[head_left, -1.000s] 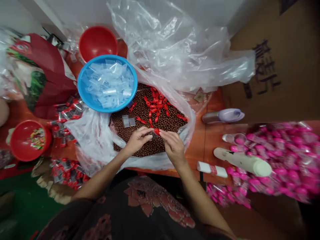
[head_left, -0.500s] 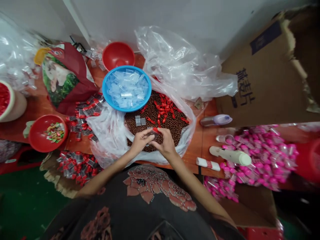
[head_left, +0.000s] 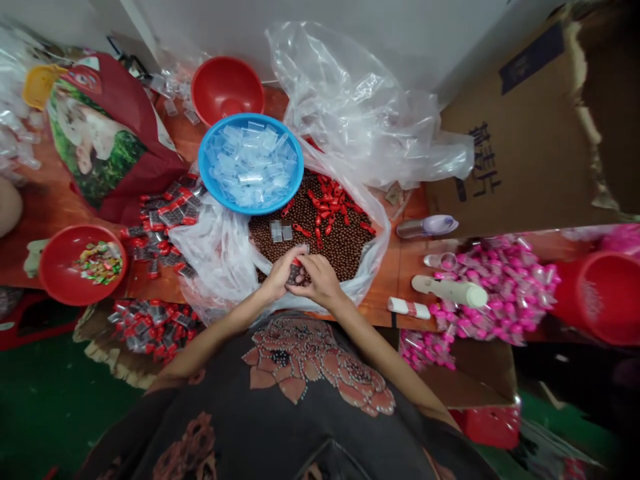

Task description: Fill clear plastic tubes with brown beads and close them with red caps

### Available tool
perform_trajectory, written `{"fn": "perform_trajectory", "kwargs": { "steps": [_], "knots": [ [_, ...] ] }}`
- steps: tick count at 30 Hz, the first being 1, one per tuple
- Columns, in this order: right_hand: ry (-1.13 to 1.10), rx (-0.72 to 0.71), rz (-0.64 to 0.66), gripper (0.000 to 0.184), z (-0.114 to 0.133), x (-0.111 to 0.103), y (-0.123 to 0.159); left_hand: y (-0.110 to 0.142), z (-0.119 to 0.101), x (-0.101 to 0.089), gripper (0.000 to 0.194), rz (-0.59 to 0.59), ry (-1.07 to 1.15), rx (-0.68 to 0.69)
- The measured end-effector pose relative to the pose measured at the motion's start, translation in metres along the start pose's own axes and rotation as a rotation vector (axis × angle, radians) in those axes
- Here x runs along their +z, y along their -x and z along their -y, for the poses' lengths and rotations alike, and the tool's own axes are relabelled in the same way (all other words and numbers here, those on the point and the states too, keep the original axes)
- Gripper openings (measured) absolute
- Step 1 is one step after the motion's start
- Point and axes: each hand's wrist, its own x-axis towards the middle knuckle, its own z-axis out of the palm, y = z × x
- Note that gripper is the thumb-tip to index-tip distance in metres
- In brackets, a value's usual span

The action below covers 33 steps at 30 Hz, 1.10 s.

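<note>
My left hand point(head_left: 277, 279) and my right hand point(head_left: 321, 281) are together over the near part of the heap of small brown balls point(head_left: 335, 252). Between them is a small clear plastic box point(head_left: 295, 272) with dark contents and some red on it, partly hidden by my fingers. Both hands are closed on it. Red caps point(head_left: 327, 203) lie on the balls beyond my right hand. Two clear pieces point(head_left: 287, 233) lie on the balls beyond my left hand. A blue basin point(head_left: 201, 167) of clear empty boxes stands just behind.
Filled red-capped boxes point(head_left: 165, 220) are piled at left, near a red bowl point(head_left: 50, 273) of colourful bits. A red bowl point(head_left: 227, 80) stands behind. At right are pink-capped pieces point(head_left: 505, 293), a pale bottle point(head_left: 450, 291), a white roll point(head_left: 409, 308) and a cardboard box point(head_left: 530, 133).
My hands have drawn slightly nearer to me and turned the small box more upright, with fingers wrapped closer round it. The view has shifted a little.
</note>
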Motion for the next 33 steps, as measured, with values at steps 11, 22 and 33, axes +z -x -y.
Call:
{"fn": "perform_trajectory", "kwargs": {
  "steps": [11, 22, 33],
  "knots": [
    [-0.653, 0.588, -0.155, 0.076, -0.053, -0.03, 0.056, -0.024, 0.048, 0.052, 0.06, -0.009, -0.097, 0.154],
    [-0.263, 0.27, 0.009, 0.091, -0.063, -0.054, 0.086, -0.027, 0.072, 0.074, 0.081, 0.011, -0.415, 0.111],
    [0.126, 0.033, 0.148, 0.07, -0.071, -0.049, 0.094, -0.024, 0.099, 0.069, 0.066, 0.003, -0.104, -0.052]
  ]
}}
